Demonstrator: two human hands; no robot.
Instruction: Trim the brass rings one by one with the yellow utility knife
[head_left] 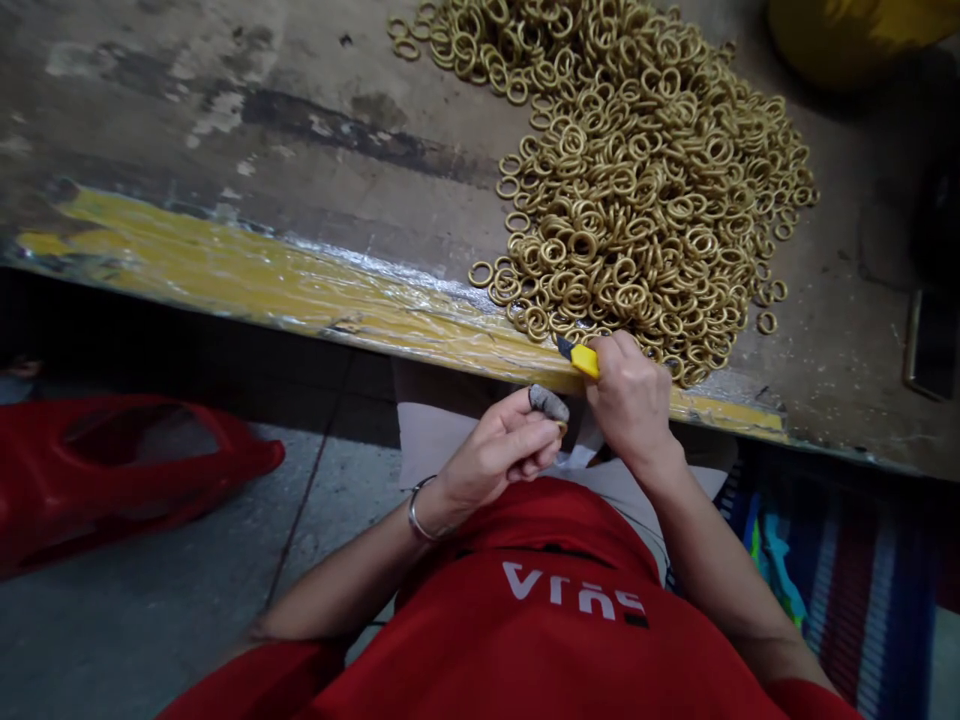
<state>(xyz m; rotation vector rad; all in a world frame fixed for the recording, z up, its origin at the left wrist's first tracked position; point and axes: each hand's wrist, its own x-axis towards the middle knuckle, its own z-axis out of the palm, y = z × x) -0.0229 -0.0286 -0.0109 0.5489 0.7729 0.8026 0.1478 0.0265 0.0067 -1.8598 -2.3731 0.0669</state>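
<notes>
My right hand (631, 395) is closed around a yellow utility knife (584, 360), its dark blade pointing up and to the left over the table edge. Just left of it, my left hand (510, 440) pinches a small gold-coloured ring (561, 428), mostly hidden by the fingers. Grey tape (549, 403) wraps the tip of the index finger, and a metal bangle (420, 512) circles that wrist. Beyond both hands spreads a large heap of gold-coloured rings (645, 190), whose near edge almost reaches the right hand.
The worn table (300, 120) has yellow tape (247, 275) along its front edge. A yellow container (847, 40) stands at the back right, and a phone-like dark object (932, 345) lies at the right. A red plastic stool (127, 460) is on the floor at left.
</notes>
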